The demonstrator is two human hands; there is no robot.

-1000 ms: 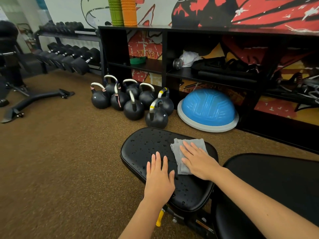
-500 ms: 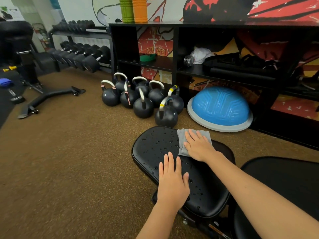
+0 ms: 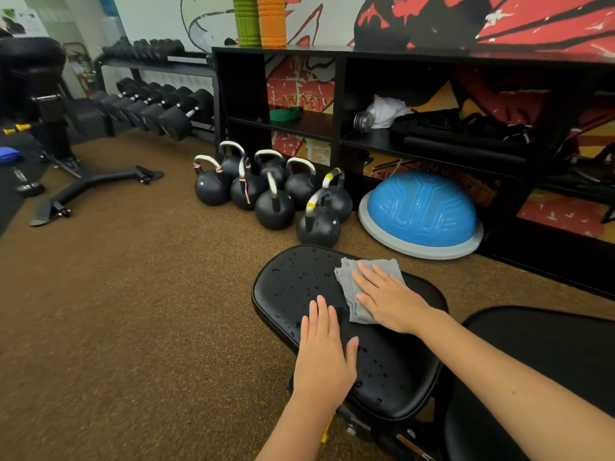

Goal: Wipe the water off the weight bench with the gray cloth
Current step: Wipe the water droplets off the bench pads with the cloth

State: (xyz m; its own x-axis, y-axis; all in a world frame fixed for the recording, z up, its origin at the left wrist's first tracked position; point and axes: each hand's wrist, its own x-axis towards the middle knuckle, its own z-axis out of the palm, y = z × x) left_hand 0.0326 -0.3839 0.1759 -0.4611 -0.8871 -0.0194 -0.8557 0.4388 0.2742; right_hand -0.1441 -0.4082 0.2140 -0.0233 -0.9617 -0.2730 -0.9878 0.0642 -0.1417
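Weight bench seat pad (image 3: pixel 293 287): glossy black, speckled with clear water droplets. Cloth (image 3: pixel 352 294): plain light gray. Second pad (image 3: pixel 539 354): matte black. Lever (image 3: pixel 326 430) under the seat: yellow. Floor (image 3: pixel 133 311): brown with fine dark flecks. Kettlebells (image 3: pixel 273 207): black bodies, silver handles banded in pink, blue or yellow. Balance dome (image 3: pixel 422 207): bright blue with a raised line pattern, on a pale gray rim. Shelf unit (image 3: pixel 336 104): black. Foam rollers: one green (image 3: pixel 245 19), one orange (image 3: pixel 271 19), both ridged. Wall mural (image 3: pixel 499 18): red, black and white. Dumbbells (image 3: pixel 173 118): black.
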